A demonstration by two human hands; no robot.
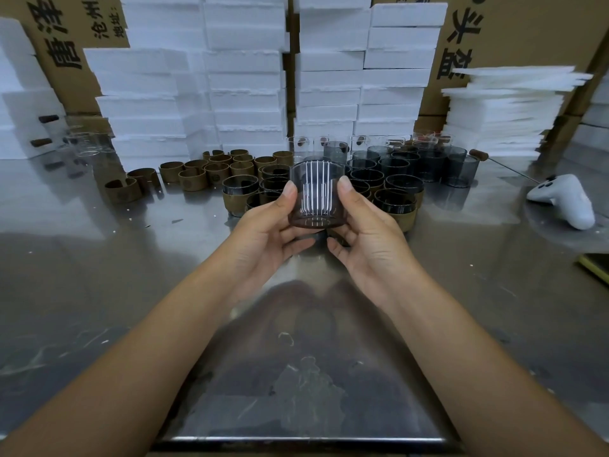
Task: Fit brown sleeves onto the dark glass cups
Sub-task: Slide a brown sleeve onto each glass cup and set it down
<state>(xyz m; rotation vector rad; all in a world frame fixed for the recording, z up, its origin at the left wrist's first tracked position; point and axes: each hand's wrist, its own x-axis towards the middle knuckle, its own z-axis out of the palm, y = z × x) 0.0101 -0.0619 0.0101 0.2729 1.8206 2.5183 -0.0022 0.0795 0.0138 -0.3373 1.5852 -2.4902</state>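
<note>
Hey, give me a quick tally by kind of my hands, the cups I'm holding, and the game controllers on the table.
Hands: 2 (left hand, right hand)
Cups held: 1 (dark glass cup, gripped by both hands, no sleeve on it)
Controllers: 1 (white controller)
Total: 4

We see one dark glass cup (314,196), unsleeved and rim up, white reflections striping its wall, held above the bench (131,258) between the left hand (263,227) and the right hand (365,234). Behind it stand sleeved cups (239,196). Loose brown sleeves (211,171) cluster at left, bare dark cups (428,164) at right.
</note>
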